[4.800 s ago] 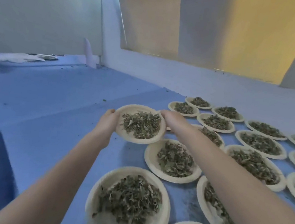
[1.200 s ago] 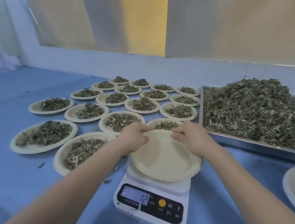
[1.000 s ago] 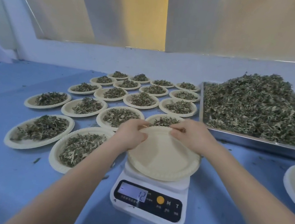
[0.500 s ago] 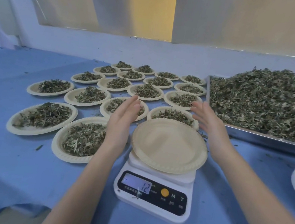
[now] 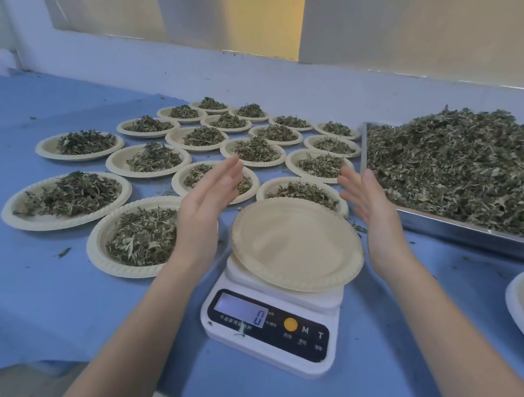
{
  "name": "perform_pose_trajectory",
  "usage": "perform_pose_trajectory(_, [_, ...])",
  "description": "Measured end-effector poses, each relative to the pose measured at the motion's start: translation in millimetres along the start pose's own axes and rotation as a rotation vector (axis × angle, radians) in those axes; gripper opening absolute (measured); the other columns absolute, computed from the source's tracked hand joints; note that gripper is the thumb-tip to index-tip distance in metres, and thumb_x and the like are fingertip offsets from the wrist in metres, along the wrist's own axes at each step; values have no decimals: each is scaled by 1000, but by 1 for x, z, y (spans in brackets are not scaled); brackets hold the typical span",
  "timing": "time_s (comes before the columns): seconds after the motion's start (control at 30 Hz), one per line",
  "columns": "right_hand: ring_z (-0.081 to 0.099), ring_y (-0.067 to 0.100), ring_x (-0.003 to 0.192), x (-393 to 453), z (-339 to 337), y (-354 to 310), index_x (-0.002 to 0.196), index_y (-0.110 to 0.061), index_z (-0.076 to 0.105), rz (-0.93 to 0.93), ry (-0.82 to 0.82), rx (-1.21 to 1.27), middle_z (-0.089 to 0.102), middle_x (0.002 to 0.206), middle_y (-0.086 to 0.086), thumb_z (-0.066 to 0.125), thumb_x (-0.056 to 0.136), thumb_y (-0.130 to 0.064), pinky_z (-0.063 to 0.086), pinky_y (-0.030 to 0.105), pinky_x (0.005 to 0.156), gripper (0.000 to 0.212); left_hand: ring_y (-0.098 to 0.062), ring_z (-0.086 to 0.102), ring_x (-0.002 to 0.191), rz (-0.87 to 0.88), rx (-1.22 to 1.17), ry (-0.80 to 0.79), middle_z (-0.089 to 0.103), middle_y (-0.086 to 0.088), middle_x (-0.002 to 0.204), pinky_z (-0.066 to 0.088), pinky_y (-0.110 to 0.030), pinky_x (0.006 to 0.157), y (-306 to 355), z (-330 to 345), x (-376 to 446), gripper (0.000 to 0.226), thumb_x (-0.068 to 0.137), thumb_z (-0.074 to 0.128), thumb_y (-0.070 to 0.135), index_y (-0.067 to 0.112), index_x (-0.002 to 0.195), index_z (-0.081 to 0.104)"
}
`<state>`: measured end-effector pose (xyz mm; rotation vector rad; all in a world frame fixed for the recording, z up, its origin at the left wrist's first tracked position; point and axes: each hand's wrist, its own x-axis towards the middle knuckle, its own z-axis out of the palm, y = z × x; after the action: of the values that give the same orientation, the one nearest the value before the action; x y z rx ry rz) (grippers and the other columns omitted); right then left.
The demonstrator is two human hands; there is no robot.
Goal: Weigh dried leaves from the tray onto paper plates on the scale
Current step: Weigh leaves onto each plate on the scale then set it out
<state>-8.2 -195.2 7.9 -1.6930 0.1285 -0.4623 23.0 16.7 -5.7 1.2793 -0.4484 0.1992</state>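
With both hands (image 5: 207, 204) (image 5: 368, 211) released beside the empty paper plate (image 5: 296, 247), could nudge it off the scale (image 5: 271, 325) reaching for leaves (image 5: 463, 163).

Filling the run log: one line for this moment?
plate: empty, on scale | display: 0 | left hand: open, beside | right hand: open, beside | tray: heaped

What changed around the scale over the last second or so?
Both hands let go of the empty plate on the scale; left hand and right hand now hover open beside it. Display dropped from 12 to 0. Filled plates and tray unchanged.
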Motion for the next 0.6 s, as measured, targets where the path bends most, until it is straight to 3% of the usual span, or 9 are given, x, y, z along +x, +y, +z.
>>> perform_pose_trajectory(0.1, [51, 7, 120, 7, -2, -3, 125, -35, 53, -25, -17, 6, 54, 132, -13, 29, 100, -45, 30, 35, 107, 36, 0, 51, 122, 34, 184, -112, 56, 12, 132, 41, -24, 103, 4, 8, 7, 32, 98, 47, 19, 28, 128, 52])
perform_pose_trajectory(0.23, [52, 3, 118, 21, -8, -9, 127, -37, 55, -25, -9, 44, 56, 127, -19, 41, 97, -47, 33, 27, 95, 35, 2, 46, 123, 49, 593, -385, 49, 25, 137, 36, -13, 94, 15, 39, 33, 42, 91, 58, 32, 51, 127, 49])
perform_pose_trajectory(0.3, [53, 1, 118, 28, -13, -7, 125, -40, 57, -29, -15, 18, 57, 127, -20, 51, 94, -44, 36, 25, 98, 31, -2, 44, 126, 87, 765, -522, 47, 20, 140, 35, -18, 99, 20, 62, 51, 48, 89, 59, 31, 46, 132, 47])
perform_pose_trajectory(0.4, [58, 3, 109, 49, -28, -3, 126, -36, 56, 9, 24, -184, 62, 122, -13, 59, 91, -31, 41, 26, 100, 36, -12, 51, 119, 131, 953, -697, 53, 8, 137, 29, -12, 86, 13, 96, 74, 51, 92, 53, 23, 37, 140, 41])
perform_pose_trajectory(0.47, [59, 1, 91, 68, -46, -4, 127, -32, 56, 28, 91, -380, 63, 121, -9, 56, 91, -27, 44, 17, 83, 37, -20, 58, 107, 104, 1014, -823, 60, -4, 129, 30, -13, 75, 0, 116, 84, 51, 97, 46, 22, 38, 144, 33])
perform_pose_trajectory(0.53, [57, 5, 80, 88, -70, -3, 123, -31, 60, 40, 210, -533, 65, 115, -6, 53, 91, -27, 41, 19, 72, 33, -24, 60, 107, 47, 1030, -901, 58, -7, 132, 36, -18, 81, -11, 132, 95, 50, 99, 40, 25, 37, 146, 27])
perform_pose_trajectory(0.6, [60, 16, 97, 109, -98, 6, 127, -28, 57, 132, 304, -729, 63, 121, 1, 51, 90, -29, 43, 24, 79, 37, -25, 52, 121, 38, 1050, -941, 45, -3, 144, 36, -25, 92, -21, 147, 106, 49, 101, 38, 28, 35, 148, 25])
